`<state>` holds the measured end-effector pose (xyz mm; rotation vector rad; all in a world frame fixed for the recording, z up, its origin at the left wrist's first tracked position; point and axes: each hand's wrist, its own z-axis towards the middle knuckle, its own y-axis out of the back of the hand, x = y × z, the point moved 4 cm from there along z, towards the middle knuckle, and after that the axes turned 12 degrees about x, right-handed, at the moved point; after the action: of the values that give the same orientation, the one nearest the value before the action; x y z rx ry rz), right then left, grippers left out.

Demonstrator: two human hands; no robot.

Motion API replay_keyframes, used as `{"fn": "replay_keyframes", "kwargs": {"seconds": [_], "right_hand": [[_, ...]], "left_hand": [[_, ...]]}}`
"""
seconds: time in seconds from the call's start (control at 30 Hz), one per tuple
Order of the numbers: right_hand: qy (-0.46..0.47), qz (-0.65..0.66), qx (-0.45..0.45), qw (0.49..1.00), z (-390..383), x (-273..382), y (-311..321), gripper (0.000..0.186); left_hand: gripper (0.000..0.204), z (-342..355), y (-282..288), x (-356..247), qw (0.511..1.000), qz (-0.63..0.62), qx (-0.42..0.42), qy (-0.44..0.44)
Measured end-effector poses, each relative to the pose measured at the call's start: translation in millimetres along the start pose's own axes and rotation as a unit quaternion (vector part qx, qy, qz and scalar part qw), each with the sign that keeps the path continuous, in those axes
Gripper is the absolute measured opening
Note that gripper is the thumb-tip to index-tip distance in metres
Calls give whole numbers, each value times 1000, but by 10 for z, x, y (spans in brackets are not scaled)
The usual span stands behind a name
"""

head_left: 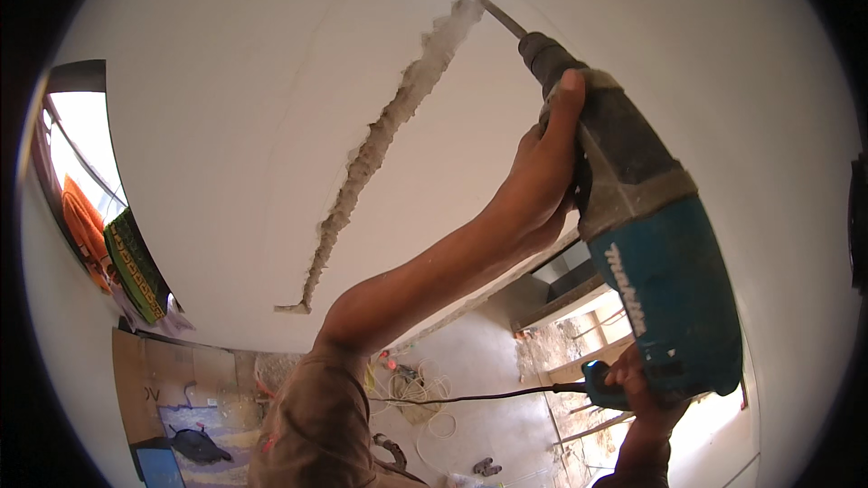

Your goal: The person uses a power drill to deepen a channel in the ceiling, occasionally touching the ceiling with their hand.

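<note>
A teal and black rotary hammer (665,253) with a long chisel bit (502,16) points up and left against the white wall (271,126). The bit's tip touches the wall at the top end of a rough chased groove (375,140), which runs down and left to a short sideways notch. My left hand (562,131) is closed around the tool's front part; its thumb lies along the side, and its other fingers are mostly hidden. At the lower right, my right hand (640,389) grips the rear handle. A dark power cord (488,394) leaves the handle toward the left.
A window opening (81,145) at the left has orange and green cloths (131,258) hanging by it. Below lie a cardboard box (140,389), a dark bag (199,445) and coiled pale cable (420,393) on the floor. Rubble and planks (579,352) lie at lower right.
</note>
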<state>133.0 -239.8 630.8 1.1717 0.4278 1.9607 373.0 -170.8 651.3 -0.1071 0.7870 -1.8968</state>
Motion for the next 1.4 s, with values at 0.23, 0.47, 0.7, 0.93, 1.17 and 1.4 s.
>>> {"fn": "replay_keyframes", "kwargs": {"seconds": [0.23, 0.47, 0.7, 0.93, 1.17, 1.4], "right_hand": [[31, 173, 34, 984, -302, -660, -657, 36], [48, 289, 21, 956, -627, -1133, -1533, 40], [54, 387, -9, 920, -728, -1173, -2065, 52], [41, 451, -46, 890, -695, -1076, -2263, 64], [35, 475, -58, 877, -634, -1027, -2280, 77], [42, 475, -50, 877, -568, -989, -2238, 90]], "left_hand": [[70, -369, 356, 101, 993, 101, -39, 51], [60, -688, 624, -60, 977, 165, -103, 88], [58, -814, 589, -233, 945, 265, -119, 151], [57, -906, 629, -247, 914, 295, -179, 212], [59, -936, 647, -239, 906, 307, -169, 238], [61, -834, 667, -292, 907, 292, -175, 249]]}}
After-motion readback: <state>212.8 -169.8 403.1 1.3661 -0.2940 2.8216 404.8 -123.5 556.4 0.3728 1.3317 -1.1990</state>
